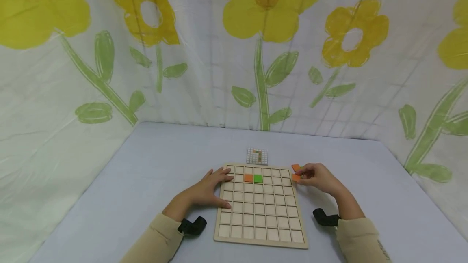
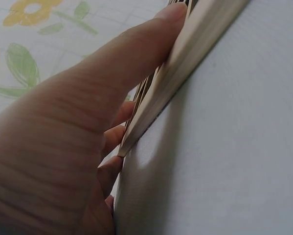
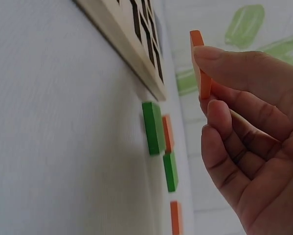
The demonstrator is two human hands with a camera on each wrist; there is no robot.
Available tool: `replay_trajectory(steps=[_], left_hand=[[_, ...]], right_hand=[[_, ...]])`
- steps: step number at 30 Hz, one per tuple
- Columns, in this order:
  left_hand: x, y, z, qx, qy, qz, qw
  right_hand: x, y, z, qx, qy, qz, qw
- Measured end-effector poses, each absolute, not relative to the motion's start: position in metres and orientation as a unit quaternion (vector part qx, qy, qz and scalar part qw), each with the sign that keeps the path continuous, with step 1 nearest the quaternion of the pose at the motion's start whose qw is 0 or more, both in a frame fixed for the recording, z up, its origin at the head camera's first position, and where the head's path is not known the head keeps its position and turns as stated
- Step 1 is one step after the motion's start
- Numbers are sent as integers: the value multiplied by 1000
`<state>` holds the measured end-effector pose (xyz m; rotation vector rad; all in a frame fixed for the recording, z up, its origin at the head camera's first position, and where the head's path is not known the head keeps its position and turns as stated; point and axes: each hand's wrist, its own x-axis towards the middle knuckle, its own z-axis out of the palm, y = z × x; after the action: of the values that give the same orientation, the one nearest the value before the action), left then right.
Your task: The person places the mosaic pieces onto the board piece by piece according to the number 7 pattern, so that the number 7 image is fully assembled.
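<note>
- One board (image 1: 260, 244) lies on the counter (image 1: 164, 141).
- Left hand (image 1: 208, 190): grip spread, thumb apart from fingers, resting on the board's left edge.
- Right hand (image 1: 319, 180): raised, palm sideways, grip clamped on one orange tile (image 3: 206, 84).
- Two set tiles (image 1: 258, 179), orange and green, sit side by side in the board.
- Four loose tiles (image 3: 153, 128), two green, two orange, lie nearby.
- One card (image 1: 257, 156) lies beyond.

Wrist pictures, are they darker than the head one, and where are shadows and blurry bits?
Yes: head view, brighter, though the little card is too small to read; left wrist view, dimmer, soft shadow beside the wooden board; right wrist view, dim too, printed leaves soft behind the orange tile.
</note>
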<state>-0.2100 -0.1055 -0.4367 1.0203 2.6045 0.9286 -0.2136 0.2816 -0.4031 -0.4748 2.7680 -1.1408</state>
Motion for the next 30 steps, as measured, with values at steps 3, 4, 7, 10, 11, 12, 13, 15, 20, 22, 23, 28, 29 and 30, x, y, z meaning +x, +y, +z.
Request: replay_trajectory(steps=[3, 4, 7, 10, 11, 12, 13, 15, 20, 22, 23, 28, 29, 30], left_hand=[[-210, -105, -437, 344, 878, 318, 99], [-210, -105, -436, 343, 878, 319, 100], [-209, -105, -436, 343, 878, 318, 100], [-209, -105, -437, 341, 880, 315, 99], [-209, -106, -437, 341, 880, 314, 99], [-210, -106, -437, 340, 881, 314, 99], [-210, -106, -437, 340, 881, 314, 99], [-210, -106, -438, 339, 881, 314, 99], [-211, -106, -436, 343, 879, 317, 97], [-210, -106, -435, 345, 877, 320, 97], [-210, -106, -434, 345, 877, 321, 98], [-209, -106, -435, 349, 874, 324, 97], [-209, -106, -436, 349, 874, 324, 97], [-209, -106, -436, 348, 874, 325, 98]], right_hand=[[-217, 274, -403, -160, 908, -381, 61], [-218, 271, -403, -161, 907, -383, 64], [-221, 262, -402, -164, 906, -384, 72], [-223, 252, -402, -170, 901, -390, 81], [-224, 249, -401, -172, 900, -392, 82], [-224, 245, -401, -176, 899, -393, 84], [-225, 242, -402, -180, 897, -394, 86], [-228, 236, -403, -184, 893, -399, 94], [-234, 223, -406, -194, 888, -403, 107], [-235, 220, -408, -202, 885, -405, 109], [-235, 219, -408, -201, 885, -404, 111], [-235, 213, -412, -197, 889, -397, 115], [-235, 212, -412, -196, 889, -396, 116], [-235, 211, -413, -195, 889, -397, 118]])
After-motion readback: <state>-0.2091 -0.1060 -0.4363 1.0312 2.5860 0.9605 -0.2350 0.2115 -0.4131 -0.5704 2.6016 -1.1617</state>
